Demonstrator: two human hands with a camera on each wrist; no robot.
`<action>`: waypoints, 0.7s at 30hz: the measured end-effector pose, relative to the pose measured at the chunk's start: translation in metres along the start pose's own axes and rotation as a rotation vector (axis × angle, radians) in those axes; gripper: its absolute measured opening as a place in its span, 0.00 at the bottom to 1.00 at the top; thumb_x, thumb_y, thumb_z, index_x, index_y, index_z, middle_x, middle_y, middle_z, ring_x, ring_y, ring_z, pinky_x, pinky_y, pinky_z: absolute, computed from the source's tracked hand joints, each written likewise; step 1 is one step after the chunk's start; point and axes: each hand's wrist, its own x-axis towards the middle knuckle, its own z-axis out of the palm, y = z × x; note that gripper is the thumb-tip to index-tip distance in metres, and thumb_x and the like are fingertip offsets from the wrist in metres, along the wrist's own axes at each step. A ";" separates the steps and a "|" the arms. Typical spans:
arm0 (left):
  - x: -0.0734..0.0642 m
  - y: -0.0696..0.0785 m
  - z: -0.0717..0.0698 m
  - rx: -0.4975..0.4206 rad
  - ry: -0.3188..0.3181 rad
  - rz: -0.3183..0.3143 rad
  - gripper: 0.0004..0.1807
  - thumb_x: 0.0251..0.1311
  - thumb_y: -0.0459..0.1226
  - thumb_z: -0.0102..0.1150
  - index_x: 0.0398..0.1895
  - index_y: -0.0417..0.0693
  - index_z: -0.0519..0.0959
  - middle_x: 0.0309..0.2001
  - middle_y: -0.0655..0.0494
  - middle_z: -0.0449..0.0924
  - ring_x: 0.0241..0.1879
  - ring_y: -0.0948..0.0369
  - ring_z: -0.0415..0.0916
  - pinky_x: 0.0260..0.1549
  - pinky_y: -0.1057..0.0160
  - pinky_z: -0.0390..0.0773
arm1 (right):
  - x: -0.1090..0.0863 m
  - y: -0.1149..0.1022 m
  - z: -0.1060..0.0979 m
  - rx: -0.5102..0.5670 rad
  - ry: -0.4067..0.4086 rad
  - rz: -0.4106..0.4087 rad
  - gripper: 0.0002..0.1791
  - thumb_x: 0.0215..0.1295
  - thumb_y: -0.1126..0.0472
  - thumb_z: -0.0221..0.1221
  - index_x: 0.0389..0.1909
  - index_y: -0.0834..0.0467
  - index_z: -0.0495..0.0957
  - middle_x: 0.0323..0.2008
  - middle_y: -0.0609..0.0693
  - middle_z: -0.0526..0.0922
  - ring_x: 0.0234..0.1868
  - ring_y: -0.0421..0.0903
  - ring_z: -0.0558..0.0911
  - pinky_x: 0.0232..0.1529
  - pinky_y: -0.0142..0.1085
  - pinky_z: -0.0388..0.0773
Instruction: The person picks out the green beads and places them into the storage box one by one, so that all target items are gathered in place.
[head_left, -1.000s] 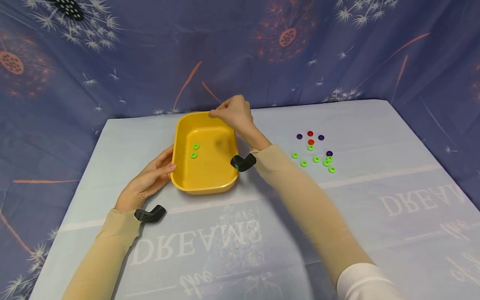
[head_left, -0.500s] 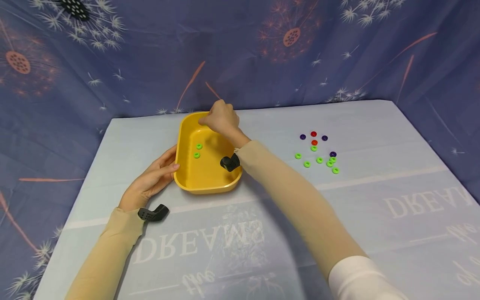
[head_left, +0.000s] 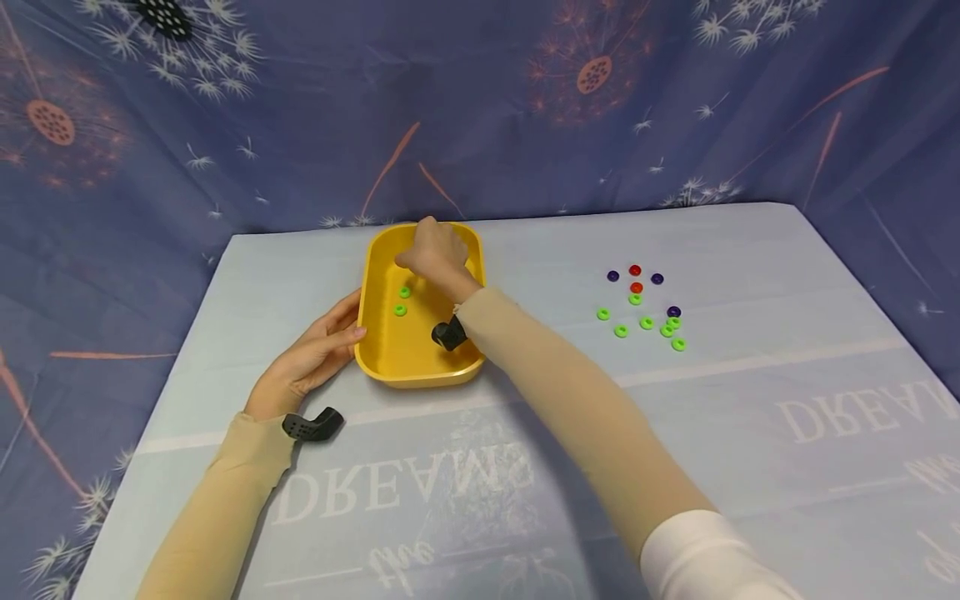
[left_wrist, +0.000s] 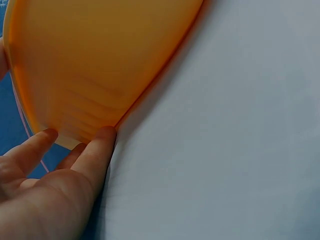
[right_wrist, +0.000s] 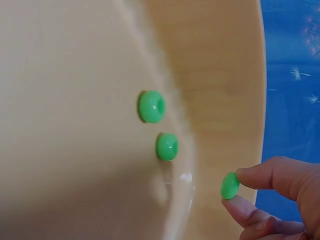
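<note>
A yellow plastic tray [head_left: 382,354] stands on the cloth-covered table, left of the middle. My left hand [head_left: 315,358] rests against its left side; in the left wrist view the fingertips [left_wrist: 106,132] touch the outer wall, fingers fairly straight. Over the far part of the tray, my right hand [head_left: 435,254] reaches in. Between thumb and finger it pinches a green bead [right_wrist: 230,185], hidden in the head view but plain in the right wrist view. Two more green ring-shaped beads [right_wrist: 152,107] lie on the tray floor.
Right of the tray, loose beads are scattered on the table [head_left: 750,283]: several green beads [head_left: 647,323], two red beads [head_left: 635,270] and three dark purple beads [head_left: 657,279]. A blue patterned cloth [head_left: 510,125] hangs behind the table.
My right hand has moved from the tray's far right rim leftward and down into the tray. My left hand stays at the tray's side. The view has shifted slightly.
</note>
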 end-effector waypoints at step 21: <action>-0.001 0.000 -0.001 0.008 0.004 -0.002 0.43 0.70 0.28 0.50 0.80 0.47 0.38 0.80 0.44 0.33 0.72 0.52 0.51 0.60 0.68 0.75 | 0.006 0.003 0.023 -0.048 -0.037 -0.082 0.20 0.63 0.56 0.64 0.20 0.53 0.64 0.18 0.46 0.62 0.20 0.43 0.67 0.20 0.31 0.61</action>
